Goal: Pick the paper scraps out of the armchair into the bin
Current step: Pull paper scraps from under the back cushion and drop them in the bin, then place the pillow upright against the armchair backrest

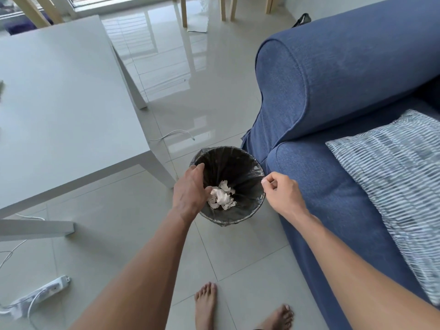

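Observation:
A small round bin lined with a dark bag stands on the floor against the blue armchair. Crumpled white paper scraps lie at its bottom. My left hand hangs over the bin's left side, thumb stretched along the rim and fingers pointing down toward the scraps; nothing is gripped that I can see. My right hand hovers at the bin's right rim in front of the seat, fingers curled, thumb against forefinger, nothing visible in it. No scraps show on the visible part of the seat.
A striped grey-and-white cushion lies on the armchair seat. A white table stands to the left of the bin. A power strip and cables lie on the tiled floor at lower left. My bare feet stand below the bin.

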Motion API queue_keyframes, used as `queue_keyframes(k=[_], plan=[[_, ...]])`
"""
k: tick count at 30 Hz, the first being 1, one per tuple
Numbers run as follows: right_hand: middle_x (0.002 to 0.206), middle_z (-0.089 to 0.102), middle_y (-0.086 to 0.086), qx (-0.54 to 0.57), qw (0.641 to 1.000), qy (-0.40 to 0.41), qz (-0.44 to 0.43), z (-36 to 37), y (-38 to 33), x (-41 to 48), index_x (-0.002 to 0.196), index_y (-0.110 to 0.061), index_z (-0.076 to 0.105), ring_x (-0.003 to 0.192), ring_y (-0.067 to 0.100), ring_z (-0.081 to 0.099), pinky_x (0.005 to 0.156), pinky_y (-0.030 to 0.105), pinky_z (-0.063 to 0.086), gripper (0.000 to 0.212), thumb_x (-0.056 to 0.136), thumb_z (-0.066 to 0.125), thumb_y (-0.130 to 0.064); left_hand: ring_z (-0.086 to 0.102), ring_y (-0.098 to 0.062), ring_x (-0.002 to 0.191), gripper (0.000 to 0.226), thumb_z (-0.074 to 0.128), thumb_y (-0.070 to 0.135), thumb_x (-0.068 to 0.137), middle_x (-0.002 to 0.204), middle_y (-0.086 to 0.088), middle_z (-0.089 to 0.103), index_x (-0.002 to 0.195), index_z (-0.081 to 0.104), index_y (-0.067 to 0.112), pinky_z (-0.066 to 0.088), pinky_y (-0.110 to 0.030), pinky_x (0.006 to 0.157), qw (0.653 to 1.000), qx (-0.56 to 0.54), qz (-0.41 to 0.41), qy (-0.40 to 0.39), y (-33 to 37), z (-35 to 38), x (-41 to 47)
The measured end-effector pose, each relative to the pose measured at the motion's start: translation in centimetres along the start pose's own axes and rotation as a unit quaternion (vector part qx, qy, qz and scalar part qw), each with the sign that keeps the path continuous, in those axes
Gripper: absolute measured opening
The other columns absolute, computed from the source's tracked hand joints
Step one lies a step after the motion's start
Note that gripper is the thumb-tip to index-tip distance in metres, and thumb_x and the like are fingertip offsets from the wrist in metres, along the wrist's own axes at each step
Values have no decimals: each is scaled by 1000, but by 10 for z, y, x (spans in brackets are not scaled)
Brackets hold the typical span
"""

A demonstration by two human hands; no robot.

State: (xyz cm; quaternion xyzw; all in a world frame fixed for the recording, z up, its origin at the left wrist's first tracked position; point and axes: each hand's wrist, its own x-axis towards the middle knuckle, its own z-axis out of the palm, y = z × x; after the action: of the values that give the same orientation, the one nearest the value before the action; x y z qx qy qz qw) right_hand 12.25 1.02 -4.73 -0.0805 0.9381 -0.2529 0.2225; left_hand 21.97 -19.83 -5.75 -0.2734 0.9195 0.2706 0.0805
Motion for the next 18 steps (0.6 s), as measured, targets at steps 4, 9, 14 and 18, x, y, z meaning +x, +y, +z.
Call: queue_keyframes(k=[4,9,14,18], plan=[[77,68,-2,-6,1000,4,1,-7,5,0,86,-19,66,80,24,64,73,40,54,20,97,52,-30,65,-30,107,49,73,25,88,120,-8,67,131,56,10,54,-42,85,999,38,15,6,1,-5,4],[101,61,4,-27,998,50,-20,-22,10,-7,101,-19,64,92,25,60,81,40,51,19,100,51,-34,66,-27,109,53,59,44,95,125,-5,67,139,54,15,55,-41,81,996,66,63,17,16,-13,1],[109,63,9,-130,972,183,-74,-68,29,-17,117,-13,62,98,30,60,92,44,42,25,98,56,-29,66,-23,110,61,49,57,96,127,-2,66,142,53,18,56,-38,84,984,84,156,3,65,-28,-2],[122,61,9,-148,955,254,-44,-125,61,-16,130,-12,58,113,29,58,103,45,39,39,96,57,-32,61,-24,122,63,42,60,96,138,-1,61,146,49,21,51,-40,95,969,94,227,-10,131,-38,13]])
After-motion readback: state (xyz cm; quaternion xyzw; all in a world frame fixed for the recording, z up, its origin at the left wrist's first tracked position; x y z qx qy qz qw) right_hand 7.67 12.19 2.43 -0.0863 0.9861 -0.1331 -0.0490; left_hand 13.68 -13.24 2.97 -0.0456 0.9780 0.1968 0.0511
